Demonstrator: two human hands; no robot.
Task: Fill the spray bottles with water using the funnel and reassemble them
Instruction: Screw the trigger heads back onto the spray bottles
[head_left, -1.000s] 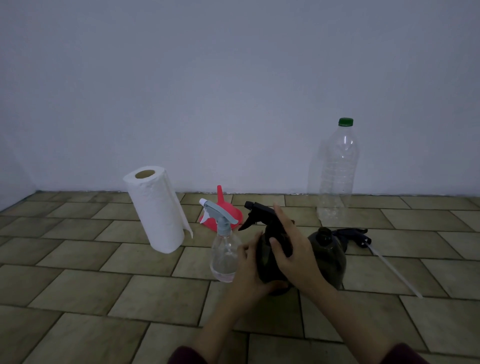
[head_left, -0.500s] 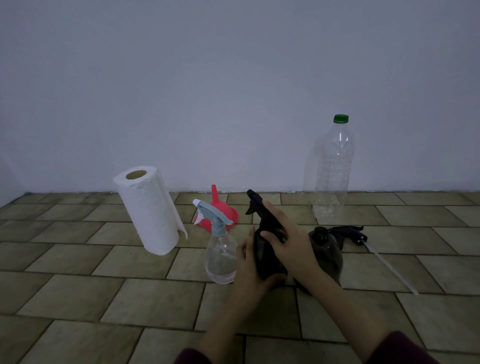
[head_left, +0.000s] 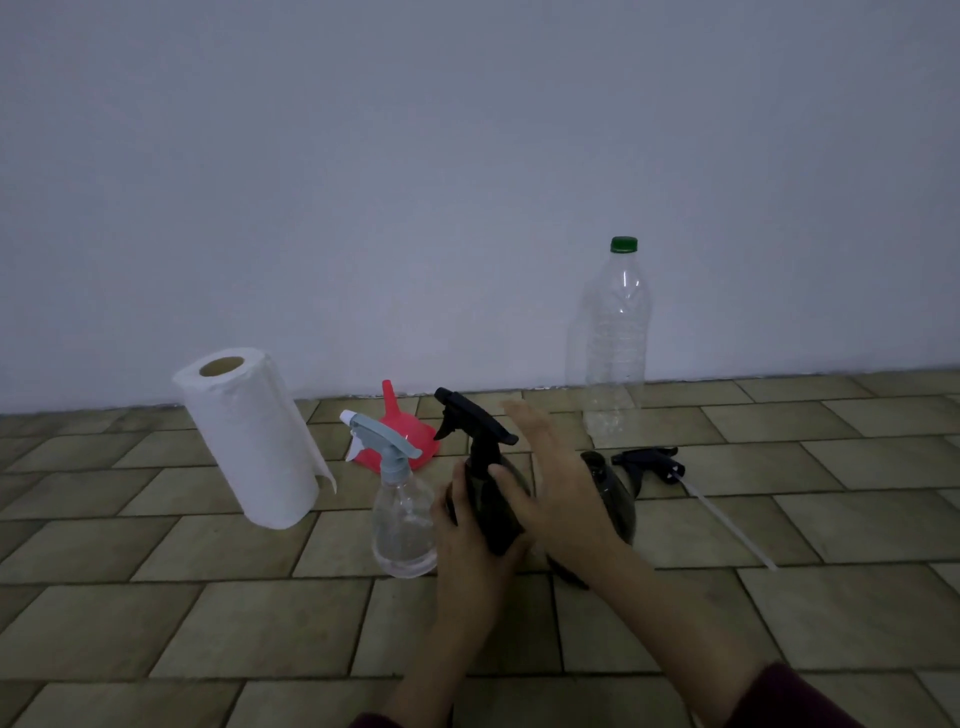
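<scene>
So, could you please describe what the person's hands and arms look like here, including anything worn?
Both the left hand and the right hand are bare, with no gloves, and I can see no rings or watch. The forearms are uncovered. Dark maroon sleeves show only at the bottom edge of the picture, pushed up towards the elbows. The light is dim, so finer details cannot be made out.

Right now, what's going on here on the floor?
A person is working on spray bottles on a tiled floor. The left hand grips a dark bottle with its black sprayer on, while the right hand is open beside it. A second dark bottle stands open, its sprayer lying alongside. A clear bottle, red funnel, paper towels and tall bottle stand nearby.
</scene>
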